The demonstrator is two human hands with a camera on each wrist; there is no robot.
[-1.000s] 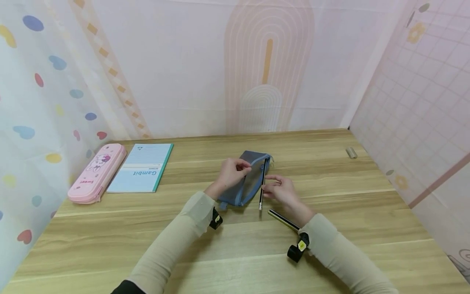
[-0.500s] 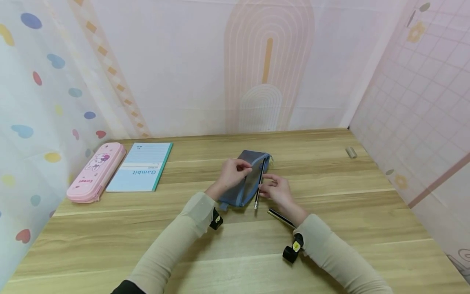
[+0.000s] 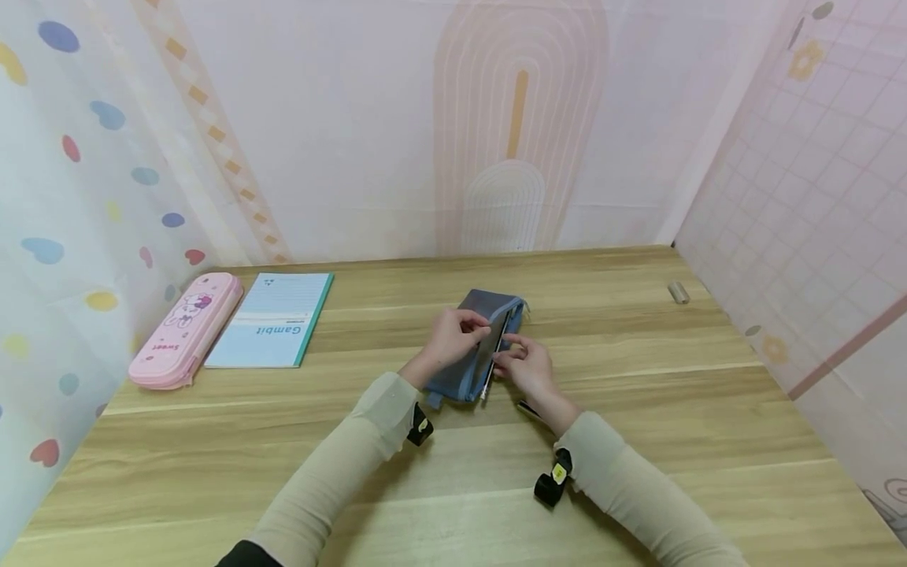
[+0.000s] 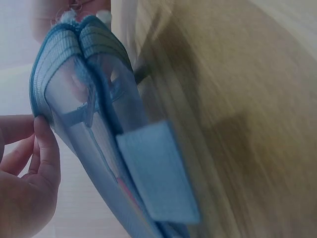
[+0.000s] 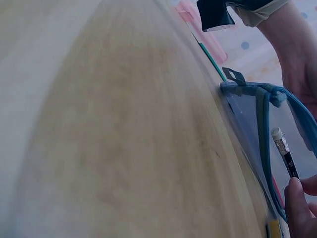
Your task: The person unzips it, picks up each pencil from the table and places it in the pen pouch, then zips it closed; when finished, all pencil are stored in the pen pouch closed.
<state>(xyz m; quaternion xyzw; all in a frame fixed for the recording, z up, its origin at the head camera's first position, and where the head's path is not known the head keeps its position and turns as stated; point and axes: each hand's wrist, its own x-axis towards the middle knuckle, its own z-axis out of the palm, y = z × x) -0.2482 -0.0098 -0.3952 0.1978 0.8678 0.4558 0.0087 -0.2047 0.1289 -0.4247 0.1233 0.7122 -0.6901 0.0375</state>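
Note:
A blue-grey zip pouch with see-through sides (image 3: 485, 301) lies in the middle of the table, its zip side gaping. My left hand (image 3: 453, 337) pinches the upper edge of the opening between thumb and finger, as the left wrist view also shows. Between the fingertips of my right hand (image 3: 527, 368) is a dark pencil (image 5: 286, 151) with a white eraser in a silver ferrule. Its far part is inside the pouch opening; the eraser end sticks out toward me. A thin red item shows through the pouch wall in the left wrist view.
Partly under my right wrist lies a black-and-gold striped pencil (image 3: 527, 409). At the left are a pink pencil case (image 3: 186, 335) and a Gambit notebook (image 3: 269, 319). A small grey-brown block (image 3: 678, 293) lies at the far right. Patterned curtains stand behind the table.
My right hand has moved left with the pencil, bringing it into the pouch opening. The left hand keeps its pinch, nearly in place. The striped pencil is now more covered by my right arm.

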